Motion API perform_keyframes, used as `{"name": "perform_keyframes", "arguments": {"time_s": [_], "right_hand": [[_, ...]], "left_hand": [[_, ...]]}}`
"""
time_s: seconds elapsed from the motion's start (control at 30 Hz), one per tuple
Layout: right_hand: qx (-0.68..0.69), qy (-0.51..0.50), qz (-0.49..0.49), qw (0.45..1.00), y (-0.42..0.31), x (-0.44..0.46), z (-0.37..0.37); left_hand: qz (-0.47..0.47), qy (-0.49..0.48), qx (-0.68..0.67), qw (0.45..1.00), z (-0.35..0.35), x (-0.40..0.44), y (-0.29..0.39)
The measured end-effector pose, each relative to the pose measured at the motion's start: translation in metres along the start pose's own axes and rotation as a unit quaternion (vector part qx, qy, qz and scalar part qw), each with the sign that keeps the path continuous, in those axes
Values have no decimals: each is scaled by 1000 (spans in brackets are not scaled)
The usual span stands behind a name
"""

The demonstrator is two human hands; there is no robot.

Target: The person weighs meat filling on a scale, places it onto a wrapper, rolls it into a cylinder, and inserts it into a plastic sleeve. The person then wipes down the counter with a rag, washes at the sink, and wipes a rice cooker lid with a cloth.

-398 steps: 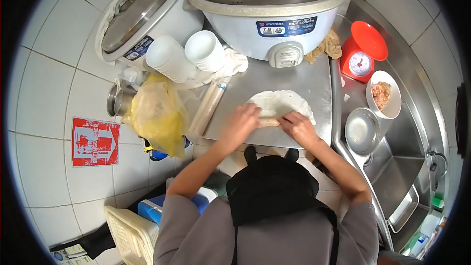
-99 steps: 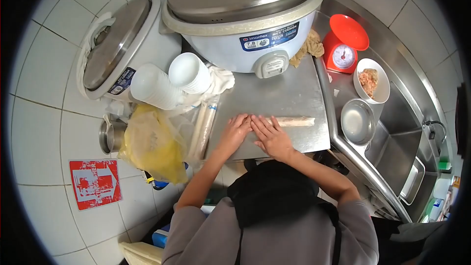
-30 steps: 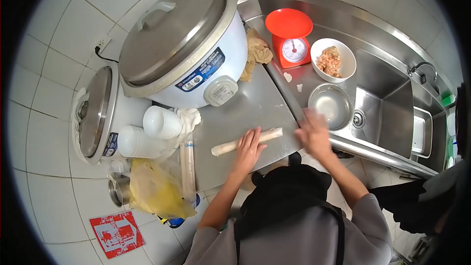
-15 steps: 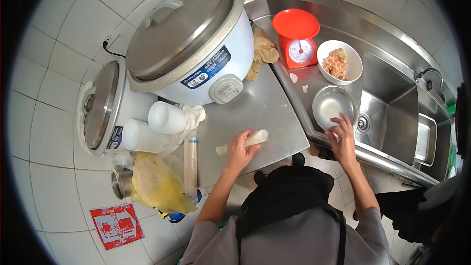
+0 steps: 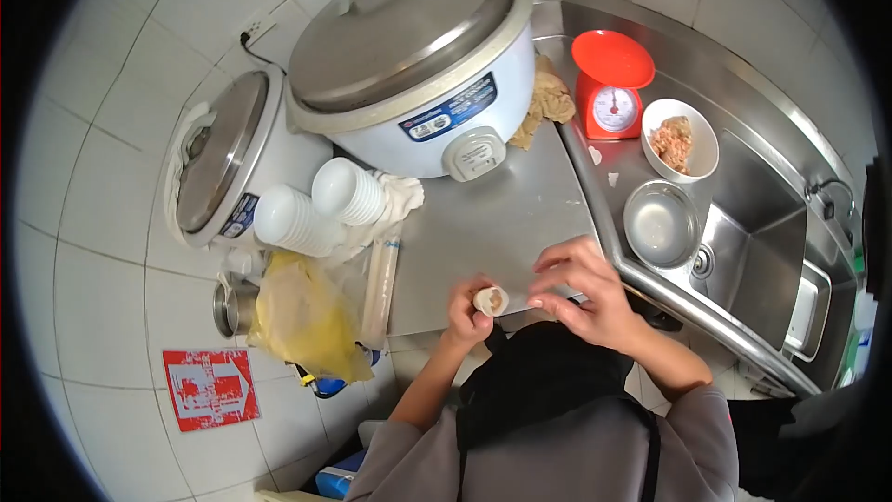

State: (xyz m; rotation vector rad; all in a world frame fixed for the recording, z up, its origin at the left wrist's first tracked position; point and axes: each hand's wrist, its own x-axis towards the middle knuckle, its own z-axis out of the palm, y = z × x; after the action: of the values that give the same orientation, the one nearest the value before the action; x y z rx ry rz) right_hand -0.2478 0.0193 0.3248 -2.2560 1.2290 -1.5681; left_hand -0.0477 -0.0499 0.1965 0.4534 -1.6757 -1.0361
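Observation:
My left hand (image 5: 465, 311) grips a pale, uncooked spring roll (image 5: 491, 301), its open end tipped up toward me. A pinkish-brown filling shows inside that end. My right hand (image 5: 595, 297) is close by on the right, fingers spread, thumb pointing at the roll; I see nothing held in it. Beyond it a metal bowl of cloudy liquid (image 5: 662, 225) stands on the sink counter. Behind that is a white bowl (image 5: 706, 163) with minced pink filling (image 5: 673, 143). Both hands are over the near edge of the steel table (image 5: 483, 223).
A red kitchen scale (image 5: 613, 65) stands beside the white bowl, left of the sink (image 5: 753, 214). Two large rice cookers (image 5: 409, 56) are at the back left. Stacked white cups (image 5: 348, 191), a yellow plastic bag (image 5: 307, 316) and a long plastic-wrapped roll (image 5: 379, 293) line the left edge.
My right hand has left the metal bowl and come across to the spring roll. My left hand has drawn the roll nearer and turned its end up toward me. The view has shifted.

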Motion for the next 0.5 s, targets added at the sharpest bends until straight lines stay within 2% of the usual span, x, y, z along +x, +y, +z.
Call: {"name": "perform_keyframes", "arguments": {"time_s": [0.03,0.07,0.1,0.13,0.2,0.23,0.3,0.5], "right_hand": [[148,-33,144,978,2,-8,11],[288,-64,285,912,3,-16,23],[375,-62,310,872,5,-20,33],[376,-65,311,870,6,-21,38],[452,-94,353,814,7,-18,44],[451,-95,352,814,6,-13,43],[462,-117,415,775,0,-4,41],[389,-155,424,803,1,6,46]], "left_hand": [[-1,9,3,1000,2,6,8],[35,-9,25,999,4,15,16],[72,-28,46,996,4,20,20],[70,-25,48,996,1,19,21],[96,-54,97,989,-6,20,22],[97,-52,97,989,-8,22,22],[121,-65,133,982,-14,25,26],[150,-120,225,955,-29,35,35]]}}
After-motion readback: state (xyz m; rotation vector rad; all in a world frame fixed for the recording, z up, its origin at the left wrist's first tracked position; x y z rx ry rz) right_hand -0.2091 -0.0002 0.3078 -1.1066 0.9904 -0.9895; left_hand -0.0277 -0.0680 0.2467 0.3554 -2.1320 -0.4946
